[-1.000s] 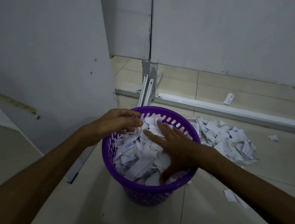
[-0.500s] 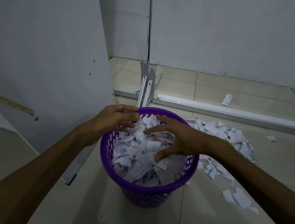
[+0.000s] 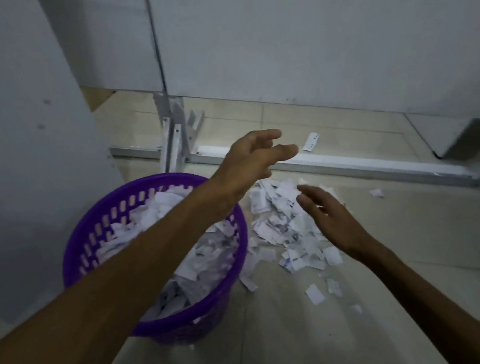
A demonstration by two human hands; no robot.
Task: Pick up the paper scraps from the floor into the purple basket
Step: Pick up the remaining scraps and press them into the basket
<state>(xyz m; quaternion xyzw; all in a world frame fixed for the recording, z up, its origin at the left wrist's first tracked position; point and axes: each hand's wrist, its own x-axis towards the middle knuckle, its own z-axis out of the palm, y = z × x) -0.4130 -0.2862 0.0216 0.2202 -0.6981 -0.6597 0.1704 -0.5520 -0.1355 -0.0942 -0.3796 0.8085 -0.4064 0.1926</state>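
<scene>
Both hands are reaching with loose, empty fingers toward the paper pile (image 3: 285, 225) lying right of the purple basket (image 3: 91, 230), the right hand (image 3: 326, 216) hanging closer than the left hand (image 3: 254, 158).

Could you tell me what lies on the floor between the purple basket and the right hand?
In the head view, a pile of paper scraps covers the floor between the purple basket and the right hand.

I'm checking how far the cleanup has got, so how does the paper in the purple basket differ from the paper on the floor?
The scraps in the purple basket are heaped near the rim; the floor pile lies flat and spread out. The basket paper is contained; the floor pile trails off into stray bits. Both are small white printed scraps.
</scene>
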